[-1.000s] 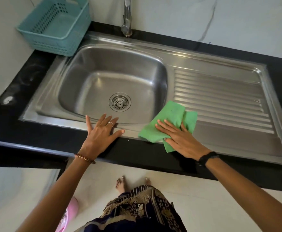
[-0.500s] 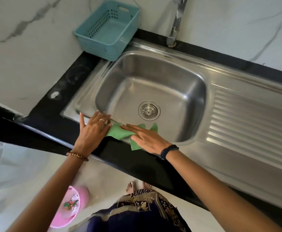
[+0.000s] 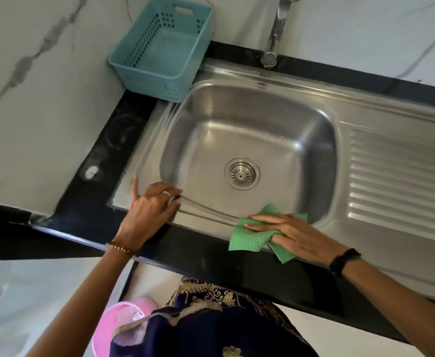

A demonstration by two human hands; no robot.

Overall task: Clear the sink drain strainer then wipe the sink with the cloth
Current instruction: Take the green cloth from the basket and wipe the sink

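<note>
A stainless steel sink (image 3: 247, 117) is set in a black counter, with a round drain strainer (image 3: 242, 173) in the middle of its basin. The strainer looks free of debris. A green cloth (image 3: 249, 237) lies on the sink's front rim. My right hand (image 3: 286, 231) presses flat on the cloth, fingers pointing left and thumb tucked under a fold. My left hand (image 3: 149, 210) rests on the front left corner of the rim, fingers spread, holding nothing.
A teal plastic basket (image 3: 159, 47) stands at the back left corner of the black counter (image 3: 206, 253). The tap (image 3: 275, 32) rises behind the basin. A ribbed draining board (image 3: 402, 181) lies to the right. A pink bucket (image 3: 123, 323) sits on the floor below.
My right hand slid the cloth left along the front rim up to my left hand, then back right to the basin's front right corner. My left hand stayed on the rim.
</note>
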